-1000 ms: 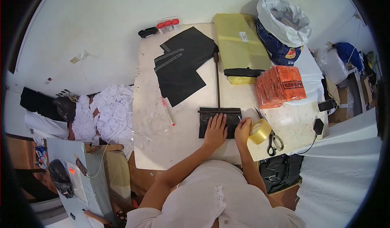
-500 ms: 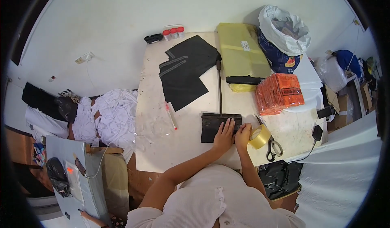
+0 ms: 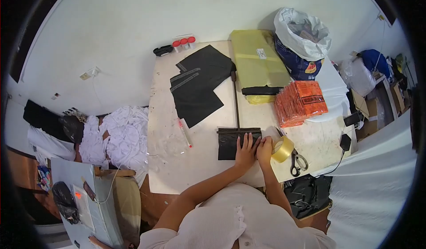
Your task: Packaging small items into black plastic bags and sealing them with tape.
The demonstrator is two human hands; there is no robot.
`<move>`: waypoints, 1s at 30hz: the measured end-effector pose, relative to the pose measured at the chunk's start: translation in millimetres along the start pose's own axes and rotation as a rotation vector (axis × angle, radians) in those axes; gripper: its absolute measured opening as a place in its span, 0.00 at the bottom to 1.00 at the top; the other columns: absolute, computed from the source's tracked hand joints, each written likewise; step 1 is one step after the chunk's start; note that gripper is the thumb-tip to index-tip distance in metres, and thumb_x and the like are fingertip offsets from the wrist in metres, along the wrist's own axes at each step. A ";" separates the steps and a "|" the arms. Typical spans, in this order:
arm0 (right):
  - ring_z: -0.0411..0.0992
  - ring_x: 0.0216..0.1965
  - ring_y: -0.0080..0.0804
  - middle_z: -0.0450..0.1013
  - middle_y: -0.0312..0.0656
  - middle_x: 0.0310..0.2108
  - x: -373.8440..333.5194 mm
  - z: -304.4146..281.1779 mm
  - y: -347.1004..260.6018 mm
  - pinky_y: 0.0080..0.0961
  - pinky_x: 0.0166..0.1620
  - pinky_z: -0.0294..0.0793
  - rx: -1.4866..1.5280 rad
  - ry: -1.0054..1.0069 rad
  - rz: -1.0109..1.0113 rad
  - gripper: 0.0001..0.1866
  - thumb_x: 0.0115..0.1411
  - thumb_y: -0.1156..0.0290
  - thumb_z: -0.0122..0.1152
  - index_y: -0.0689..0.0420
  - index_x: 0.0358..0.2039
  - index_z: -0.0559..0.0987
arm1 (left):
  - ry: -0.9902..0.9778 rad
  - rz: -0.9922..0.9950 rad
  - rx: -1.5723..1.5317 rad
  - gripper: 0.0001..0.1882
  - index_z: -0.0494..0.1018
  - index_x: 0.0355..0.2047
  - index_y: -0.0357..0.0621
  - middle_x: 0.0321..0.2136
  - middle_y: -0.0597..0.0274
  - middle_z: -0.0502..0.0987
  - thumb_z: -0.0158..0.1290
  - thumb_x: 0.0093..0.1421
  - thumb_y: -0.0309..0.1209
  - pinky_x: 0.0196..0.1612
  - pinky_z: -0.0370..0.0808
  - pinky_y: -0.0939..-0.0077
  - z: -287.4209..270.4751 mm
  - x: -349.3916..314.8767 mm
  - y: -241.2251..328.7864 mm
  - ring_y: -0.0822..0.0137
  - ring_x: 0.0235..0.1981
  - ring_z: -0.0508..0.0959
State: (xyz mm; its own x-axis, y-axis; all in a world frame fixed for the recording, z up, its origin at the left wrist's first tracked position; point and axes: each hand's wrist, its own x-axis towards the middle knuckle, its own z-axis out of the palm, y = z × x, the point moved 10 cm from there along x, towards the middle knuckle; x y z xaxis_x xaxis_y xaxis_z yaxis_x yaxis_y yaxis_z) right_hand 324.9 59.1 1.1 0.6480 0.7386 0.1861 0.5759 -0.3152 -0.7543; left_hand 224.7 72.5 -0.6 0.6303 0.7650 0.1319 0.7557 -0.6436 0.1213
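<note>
Plastic (image 3: 227, 149), black and roughly rectangular, lies flat near the front edge of the pale table (image 3: 204, 173), directly before the person. The left hand (image 3: 246, 152) rests palm down on its right part, fingers spread and pointing away from the body. Just beside it, the right hand (image 3: 265, 148) is curled at the plastic's right edge; whether it pinches that edge cannot be told, nor whether the two hands touch. A thin dark rod (image 3: 236, 102) runs from the plastic's far edge to a thicker handle (image 3: 233, 73) beside some larger black sheets (image 3: 197, 98). Right of the right hand stands a roll of yellowish tape (image 3: 282, 150), with scissors (image 3: 296, 164) next to it. Farther back sits a stack of orange packets (image 3: 290, 104) in clear wrapping, near a yellow package (image 3: 259, 62). A red-and-white marker (image 3: 185, 133) lies to the left.
</note>
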 end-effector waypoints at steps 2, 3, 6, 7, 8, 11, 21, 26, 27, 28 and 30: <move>0.64 0.30 0.48 0.64 0.51 0.26 -0.4 1.1 -2.5 0.38 0.36 0.64 0.013 -0.018 0.009 0.02 0.53 0.82 0.47 0.64 0.27 0.64 | 0.013 0.000 -0.012 0.35 0.47 0.64 0.63 0.62 0.49 0.49 0.44 0.56 0.46 0.60 0.45 0.43 0.0 -1.1 -0.9 0.50 0.63 0.50; 0.64 0.30 0.48 0.64 0.51 0.26 -0.3 -0.4 -0.9 0.38 0.36 0.64 0.014 -0.008 0.013 0.02 0.53 0.82 0.47 0.64 0.27 0.64 | 0.022 -0.002 -0.030 0.35 0.46 0.64 0.63 0.62 0.49 0.49 0.44 0.56 0.47 0.60 0.45 0.43 -2.0 -0.8 -0.7 0.50 0.63 0.50; 0.64 0.29 0.48 0.64 0.51 0.25 0.5 -1.6 -0.9 0.38 0.35 0.64 0.013 0.008 -0.005 0.03 0.53 0.82 0.47 0.64 0.27 0.64 | -0.012 0.014 0.011 0.37 0.46 0.64 0.61 0.61 0.48 0.49 0.44 0.56 0.50 0.60 0.45 0.43 -1.0 1.0 1.1 0.50 0.63 0.49; 0.63 0.30 0.48 0.64 0.51 0.26 0.2 0.0 0.8 0.39 0.36 0.63 0.047 0.001 0.012 0.03 0.52 0.82 0.48 0.63 0.27 0.64 | -0.008 0.020 0.013 0.37 0.46 0.64 0.61 0.61 0.48 0.49 0.44 0.56 0.50 0.60 0.45 0.43 -1.6 0.6 1.1 0.50 0.63 0.49; 0.63 0.31 0.47 0.63 0.51 0.27 -0.4 1.4 2.0 0.39 0.36 0.62 0.081 -0.005 0.027 0.04 0.52 0.82 0.48 0.63 0.26 0.64 | 0.006 0.025 0.035 0.37 0.46 0.64 0.61 0.61 0.48 0.50 0.45 0.55 0.50 0.60 0.45 0.43 -3.4 -0.4 1.0 0.50 0.63 0.48; 0.63 0.34 0.47 0.63 0.51 0.31 -3.3 -13.6 -7.4 0.40 0.39 0.61 -0.012 0.153 -0.066 0.05 0.51 0.83 0.50 0.63 0.27 0.65 | -0.027 0.036 0.008 0.37 0.47 0.64 0.62 0.61 0.49 0.50 0.46 0.55 0.47 0.60 0.45 0.44 -11.9 2.1 2.9 0.51 0.63 0.49; 0.48 0.59 0.60 0.47 0.62 0.60 -31.7 -7.8 -57.4 0.53 0.58 0.47 -0.203 -0.104 -0.198 0.25 0.52 0.68 0.58 0.61 0.49 0.64 | 0.287 0.056 -0.247 0.20 0.70 0.48 0.54 0.49 0.62 0.66 0.52 0.54 0.37 0.48 0.60 0.61 -60.2 10.5 -83.9 0.58 0.48 0.64; 0.43 0.63 0.57 0.44 0.59 0.62 -48.8 23.2 -78.9 0.55 0.61 0.41 -0.260 -0.243 -0.371 0.34 0.58 0.56 0.51 0.63 0.59 0.56 | 0.178 0.248 -0.297 0.15 0.72 0.44 0.54 0.37 0.67 0.71 0.50 0.54 0.33 0.41 0.68 0.69 -57.0 30.0 -96.7 0.66 0.41 0.71; 0.43 0.63 0.56 0.46 0.59 0.62 -49.3 28.0 -76.3 0.55 0.61 0.40 -0.297 -0.223 -0.369 0.35 0.58 0.54 0.49 0.64 0.59 0.55 | 0.177 0.248 -0.293 0.15 0.72 0.44 0.54 0.37 0.67 0.71 0.50 0.54 0.33 0.41 0.68 0.69 -54.1 32.0 -102.3 0.66 0.41 0.71; 0.44 0.63 0.56 0.47 0.59 0.62 -50.4 31.1 -72.5 0.55 0.61 0.39 -0.335 -0.203 -0.366 0.36 0.58 0.51 0.48 0.65 0.59 0.55 | 0.200 0.280 -0.249 0.15 0.72 0.43 0.54 0.36 0.68 0.71 0.49 0.54 0.32 0.39 0.69 0.70 -53.4 33.5 -104.6 0.66 0.40 0.71; 0.44 0.63 0.55 0.47 0.59 0.61 -50.1 31.7 -62.9 0.54 0.62 0.39 -0.371 -0.187 -0.343 0.37 0.58 0.50 0.48 0.66 0.59 0.55 | 0.217 0.320 -0.205 0.15 0.72 0.43 0.53 0.35 0.68 0.71 0.47 0.54 0.31 0.38 0.70 0.70 -53.7 37.2 -109.9 0.67 0.39 0.72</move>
State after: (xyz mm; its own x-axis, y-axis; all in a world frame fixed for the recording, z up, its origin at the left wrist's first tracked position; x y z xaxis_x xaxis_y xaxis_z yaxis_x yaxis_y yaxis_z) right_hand 240.3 60.8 19.2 0.3111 0.9190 0.2423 0.8983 -0.2012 -0.3907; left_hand 155.6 170.4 43.8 0.7585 0.5177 0.3958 0.4638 -0.8555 0.2302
